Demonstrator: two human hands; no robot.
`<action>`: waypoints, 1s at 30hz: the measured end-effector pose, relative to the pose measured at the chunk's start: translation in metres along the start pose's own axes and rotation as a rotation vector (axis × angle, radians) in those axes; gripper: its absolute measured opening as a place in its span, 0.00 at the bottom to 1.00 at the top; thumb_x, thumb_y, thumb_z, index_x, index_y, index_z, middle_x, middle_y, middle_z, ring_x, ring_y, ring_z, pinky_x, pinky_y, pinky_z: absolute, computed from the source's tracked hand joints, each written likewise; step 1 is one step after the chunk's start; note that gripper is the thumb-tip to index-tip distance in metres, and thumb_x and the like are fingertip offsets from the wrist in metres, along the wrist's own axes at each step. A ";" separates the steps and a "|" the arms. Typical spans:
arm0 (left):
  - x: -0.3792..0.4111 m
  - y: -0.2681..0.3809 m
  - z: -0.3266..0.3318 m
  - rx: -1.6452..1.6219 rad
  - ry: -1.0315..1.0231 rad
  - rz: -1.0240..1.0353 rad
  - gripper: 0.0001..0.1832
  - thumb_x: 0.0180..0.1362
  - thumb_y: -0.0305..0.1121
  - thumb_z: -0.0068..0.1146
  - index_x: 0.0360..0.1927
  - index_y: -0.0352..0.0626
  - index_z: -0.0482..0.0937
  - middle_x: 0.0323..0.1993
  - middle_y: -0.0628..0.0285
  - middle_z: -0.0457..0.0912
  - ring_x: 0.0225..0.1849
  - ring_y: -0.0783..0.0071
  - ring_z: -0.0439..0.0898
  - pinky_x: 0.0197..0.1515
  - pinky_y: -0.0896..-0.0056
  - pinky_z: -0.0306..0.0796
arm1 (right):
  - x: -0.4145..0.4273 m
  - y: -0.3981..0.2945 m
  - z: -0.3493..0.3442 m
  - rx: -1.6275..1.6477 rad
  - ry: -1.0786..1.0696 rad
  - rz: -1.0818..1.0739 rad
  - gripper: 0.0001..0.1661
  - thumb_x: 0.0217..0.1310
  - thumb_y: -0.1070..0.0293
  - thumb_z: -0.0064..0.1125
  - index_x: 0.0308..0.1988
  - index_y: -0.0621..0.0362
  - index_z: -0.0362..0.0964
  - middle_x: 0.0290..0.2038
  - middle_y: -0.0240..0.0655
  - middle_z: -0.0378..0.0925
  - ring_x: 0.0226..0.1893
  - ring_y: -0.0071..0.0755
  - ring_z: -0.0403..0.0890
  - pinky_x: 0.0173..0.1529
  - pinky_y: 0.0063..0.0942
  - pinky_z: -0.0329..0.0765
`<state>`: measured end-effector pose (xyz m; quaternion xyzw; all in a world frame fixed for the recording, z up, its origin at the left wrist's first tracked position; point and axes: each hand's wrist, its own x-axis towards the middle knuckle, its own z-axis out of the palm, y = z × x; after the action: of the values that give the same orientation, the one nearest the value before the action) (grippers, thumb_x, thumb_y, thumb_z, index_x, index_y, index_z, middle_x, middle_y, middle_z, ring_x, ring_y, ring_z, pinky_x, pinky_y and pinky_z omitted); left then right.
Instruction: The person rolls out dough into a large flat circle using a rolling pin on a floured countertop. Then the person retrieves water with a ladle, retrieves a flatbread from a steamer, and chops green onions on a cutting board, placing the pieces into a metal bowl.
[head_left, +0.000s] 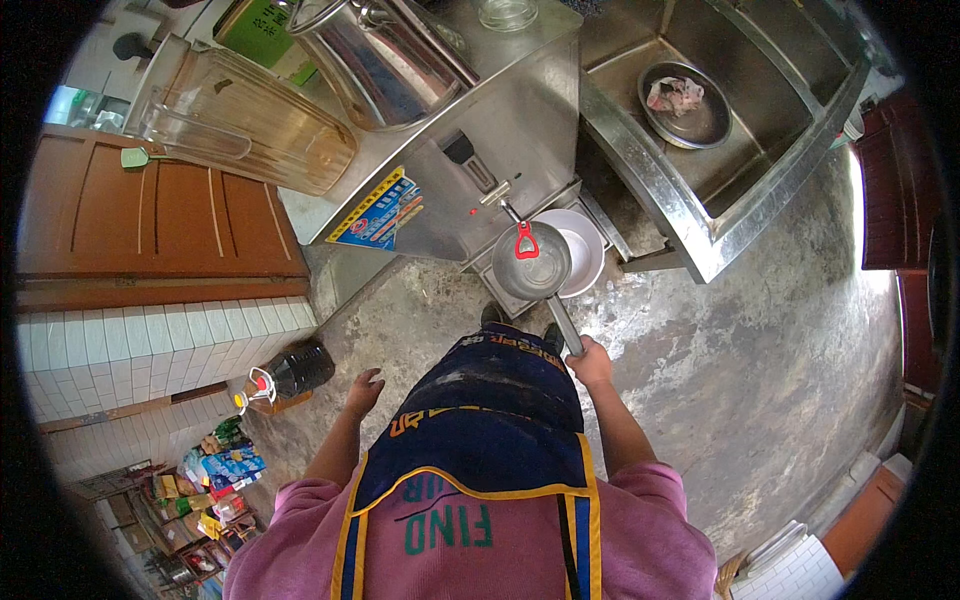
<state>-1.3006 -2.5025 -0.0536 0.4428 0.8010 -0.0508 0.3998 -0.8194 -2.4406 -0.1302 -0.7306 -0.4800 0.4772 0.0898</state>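
Observation:
My right hand (591, 361) is closed around the handle of a metal water ladle (551, 276). The ladle's bowl sits below the tap (511, 206) of a stainless-steel water boiler (457, 180), and the tap's red lever (527, 241) overlaps the bowl in the picture. Whether water is running cannot be seen. Behind the ladle, partly covered by it, is a white plastic basin (589, 251) on a low metal stand. My left hand (364, 393) hangs in the air left of my dark apron (487, 397), fingers loosely bent and holding nothing.
On the boiler's top stand a clear plastic jug (255, 120), a steel pitcher (386, 64) and a glass jar (508, 11). The steel sink (675, 195) at right holds a metal bowl (694, 127) with a crumpled cloth-like thing. A large oil bottle (300, 369) stands at left.

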 end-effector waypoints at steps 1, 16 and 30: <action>0.000 -0.001 0.000 -0.008 0.000 0.003 0.23 0.56 0.38 0.53 0.55 0.42 0.70 0.56 0.48 0.69 0.52 0.55 0.75 0.53 0.62 0.69 | 0.001 0.003 0.002 0.001 -0.002 -0.005 0.21 0.39 0.62 0.61 0.38 0.58 0.69 0.31 0.50 0.77 0.34 0.55 0.78 0.39 0.44 0.74; -0.005 -0.001 0.004 -0.070 0.018 -0.023 0.23 0.55 0.37 0.54 0.54 0.40 0.71 0.52 0.50 0.74 0.51 0.58 0.76 0.51 0.64 0.70 | -0.001 0.007 0.006 0.027 0.090 -0.077 0.17 0.38 0.65 0.62 0.32 0.59 0.68 0.23 0.46 0.75 0.26 0.49 0.79 0.33 0.39 0.74; -0.013 0.000 -0.001 -0.042 -0.037 -0.010 0.24 0.56 0.35 0.54 0.56 0.37 0.69 0.53 0.49 0.73 0.51 0.58 0.76 0.52 0.64 0.69 | -0.002 0.006 -0.003 -0.023 0.043 -0.034 0.20 0.38 0.62 0.63 0.35 0.57 0.68 0.30 0.47 0.76 0.35 0.54 0.77 0.39 0.42 0.74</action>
<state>-1.2978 -2.5111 -0.0442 0.4294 0.7964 -0.0444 0.4235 -0.8136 -2.4445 -0.1309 -0.7335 -0.4957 0.4542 0.0996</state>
